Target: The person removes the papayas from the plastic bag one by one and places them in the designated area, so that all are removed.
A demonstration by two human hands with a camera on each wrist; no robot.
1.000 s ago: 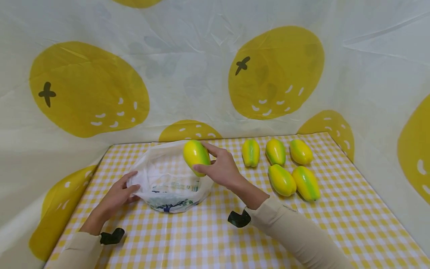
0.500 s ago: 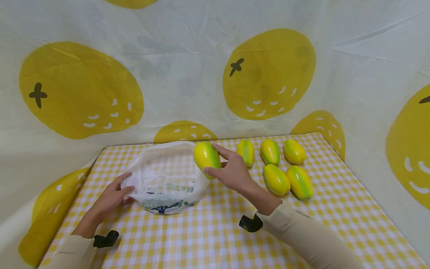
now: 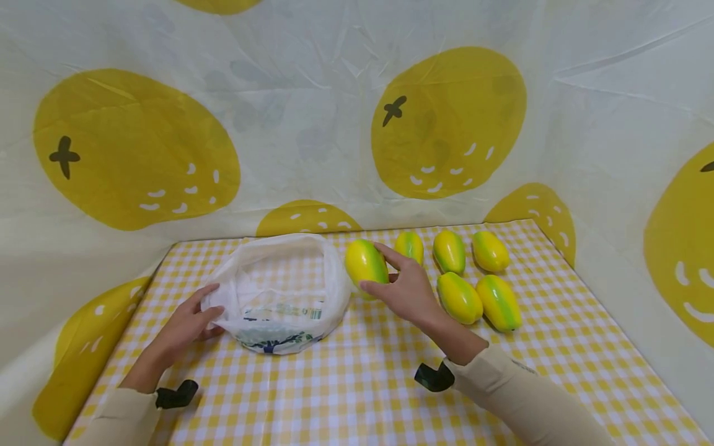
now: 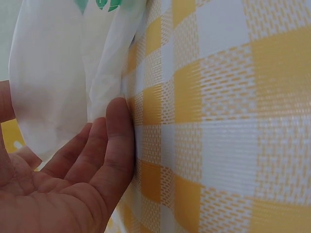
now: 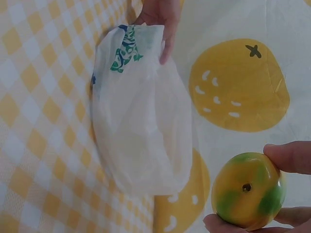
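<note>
My right hand (image 3: 407, 286) holds a yellow-and-green papaya (image 3: 365, 260) between thumb and fingers, just right of the bag's rim. In the right wrist view the papaya (image 5: 248, 191) shows its round end with a small dark stem mark, held off the table. A white plastic bag (image 3: 334, 291) with a green and blue print stands with its mouth spread wide. My left hand (image 3: 186, 325) grips the bag's left rim, thumb on one side and fingers on the other. The left wrist view shows the fingers (image 4: 97, 150) against the thin plastic, low beside the tablecloth.
Several more papayas lie at the right: one partly behind my right hand (image 3: 409, 246), others in a back row (image 3: 449, 251) and front pair (image 3: 498, 302). A yellow checked cloth (image 3: 334, 396) covers the table. A fruit-printed curtain (image 3: 312, 124) hangs behind.
My right hand has moved right with the papaya, from over the bag's mouth to beside its right rim. The left hand keeps its grip on the bag; the view has shifted slightly.
</note>
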